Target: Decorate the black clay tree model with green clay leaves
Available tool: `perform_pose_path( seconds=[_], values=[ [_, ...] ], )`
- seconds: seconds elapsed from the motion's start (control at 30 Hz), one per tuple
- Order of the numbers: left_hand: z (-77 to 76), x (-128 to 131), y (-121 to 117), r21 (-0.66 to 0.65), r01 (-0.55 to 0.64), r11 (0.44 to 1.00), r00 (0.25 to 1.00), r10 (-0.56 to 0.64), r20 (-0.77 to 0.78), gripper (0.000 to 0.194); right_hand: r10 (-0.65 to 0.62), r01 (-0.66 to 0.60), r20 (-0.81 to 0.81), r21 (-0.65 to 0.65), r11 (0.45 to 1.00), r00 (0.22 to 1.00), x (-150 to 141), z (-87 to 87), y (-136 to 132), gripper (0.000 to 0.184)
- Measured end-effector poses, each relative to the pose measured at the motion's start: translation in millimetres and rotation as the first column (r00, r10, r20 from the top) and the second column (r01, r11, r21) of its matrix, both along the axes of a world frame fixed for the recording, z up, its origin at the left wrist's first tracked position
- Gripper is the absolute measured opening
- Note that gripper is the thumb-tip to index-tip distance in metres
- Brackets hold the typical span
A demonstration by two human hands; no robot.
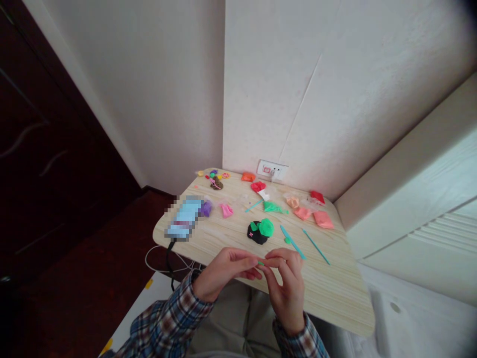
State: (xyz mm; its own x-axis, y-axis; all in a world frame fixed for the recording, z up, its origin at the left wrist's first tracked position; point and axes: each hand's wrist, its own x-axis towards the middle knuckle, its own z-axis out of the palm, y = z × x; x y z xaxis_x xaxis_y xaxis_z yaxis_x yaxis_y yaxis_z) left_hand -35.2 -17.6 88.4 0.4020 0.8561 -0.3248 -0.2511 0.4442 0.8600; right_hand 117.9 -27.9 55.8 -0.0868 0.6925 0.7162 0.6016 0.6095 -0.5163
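Between the fingertips of my left hand (pixel 234 266) and my right hand (pixel 285 278) is a small bit of green modelling clay (pixel 261 263), mostly hidden by the fingers. Both hands pinch it above the table's front edge. Just beyond them sits a black clay piece (pixel 257 238) with a round green clay shape (pixel 266 227) and a small pink mark on it. To its right lie a small green clay lump (pixel 287 240) and a flat blue modelling knife (pixel 293 242).
A thin blue tool (pixel 316 246) lies on the wooden table (pixel 335 288) at right. Clay packets, including green (pixel 274 207), pink (pixel 226 210) and coral (pixel 323 219), spread behind. A blurred phone (pixel 184 219) with a cable is at left. A wall socket (pixel 273 170) sits behind.
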Motion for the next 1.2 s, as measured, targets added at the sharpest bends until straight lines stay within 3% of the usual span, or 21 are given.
perform_pose_path(
  seconds=[0.1,0.33,0.4,0.53,0.63,0.77,0.8,0.9,0.97,1.2],
  values=[
    [-7.5,-0.7,1.1,0.025,-0.028,0.999,0.999,0.029,-0.032,0.032,-0.007,0.007,0.060,0.004,1.000,0.998,-4.7,-4.7,-3.0,0.008],
    [-47.4,2.5,10.4,0.144,-0.178,0.973,0.963,0.202,-0.179,0.014,-0.017,0.028,0.175,-0.061,0.998,0.984,16.1,-30.2,-5.9,0.034],
    [-52.6,4.9,13.0,0.229,-0.184,0.956,0.928,0.246,-0.281,0.005,-0.051,0.066,0.151,-0.094,0.993,0.987,30.6,-38.9,-5.7,0.033],
    [-54.7,10.5,15.2,0.480,-0.074,0.874,0.857,0.302,-0.418,0.013,-0.107,0.131,0.158,-0.150,0.980,0.982,55.9,-53.0,-2.3,0.027],
    [-58.0,12.9,14.5,0.552,-0.008,0.834,0.856,0.291,-0.427,0.017,-0.176,0.196,0.128,-0.165,0.967,0.976,62.1,-51.5,1.0,0.026],
    [-65.8,12.9,13.0,0.583,-0.037,0.811,0.887,0.296,-0.355,0.023,-0.336,0.327,-0.053,-0.137,0.935,0.940,53.7,-27.7,1.1,0.039],
    [-67.0,12.6,12.9,0.590,-0.042,0.807,0.894,0.294,-0.339,0.024,-0.332,0.326,-0.099,-0.072,0.943,0.938,50.8,-20.4,0.9,0.042],
    [-66.3,12.1,13.3,0.601,-0.026,0.799,0.887,0.295,-0.355,0.024,-0.026,0.026,0.002,0.121,0.992,1.000,45.5,-5.4,3.0,0.045],
    [-62.9,12.0,14.1,0.607,-0.005,0.795,0.858,0.315,-0.406,0.019,0.059,-0.065,0.069,0.085,0.994,0.996,45.7,-4.5,6.6,0.039],
    [-56.2,19.5,17.7,0.651,0.069,0.756,0.773,0.372,-0.514,0.014,0.060,-0.037,0.126,-0.179,0.983,0.990,55.7,-34.5,9.4,0.028]
  ],
)
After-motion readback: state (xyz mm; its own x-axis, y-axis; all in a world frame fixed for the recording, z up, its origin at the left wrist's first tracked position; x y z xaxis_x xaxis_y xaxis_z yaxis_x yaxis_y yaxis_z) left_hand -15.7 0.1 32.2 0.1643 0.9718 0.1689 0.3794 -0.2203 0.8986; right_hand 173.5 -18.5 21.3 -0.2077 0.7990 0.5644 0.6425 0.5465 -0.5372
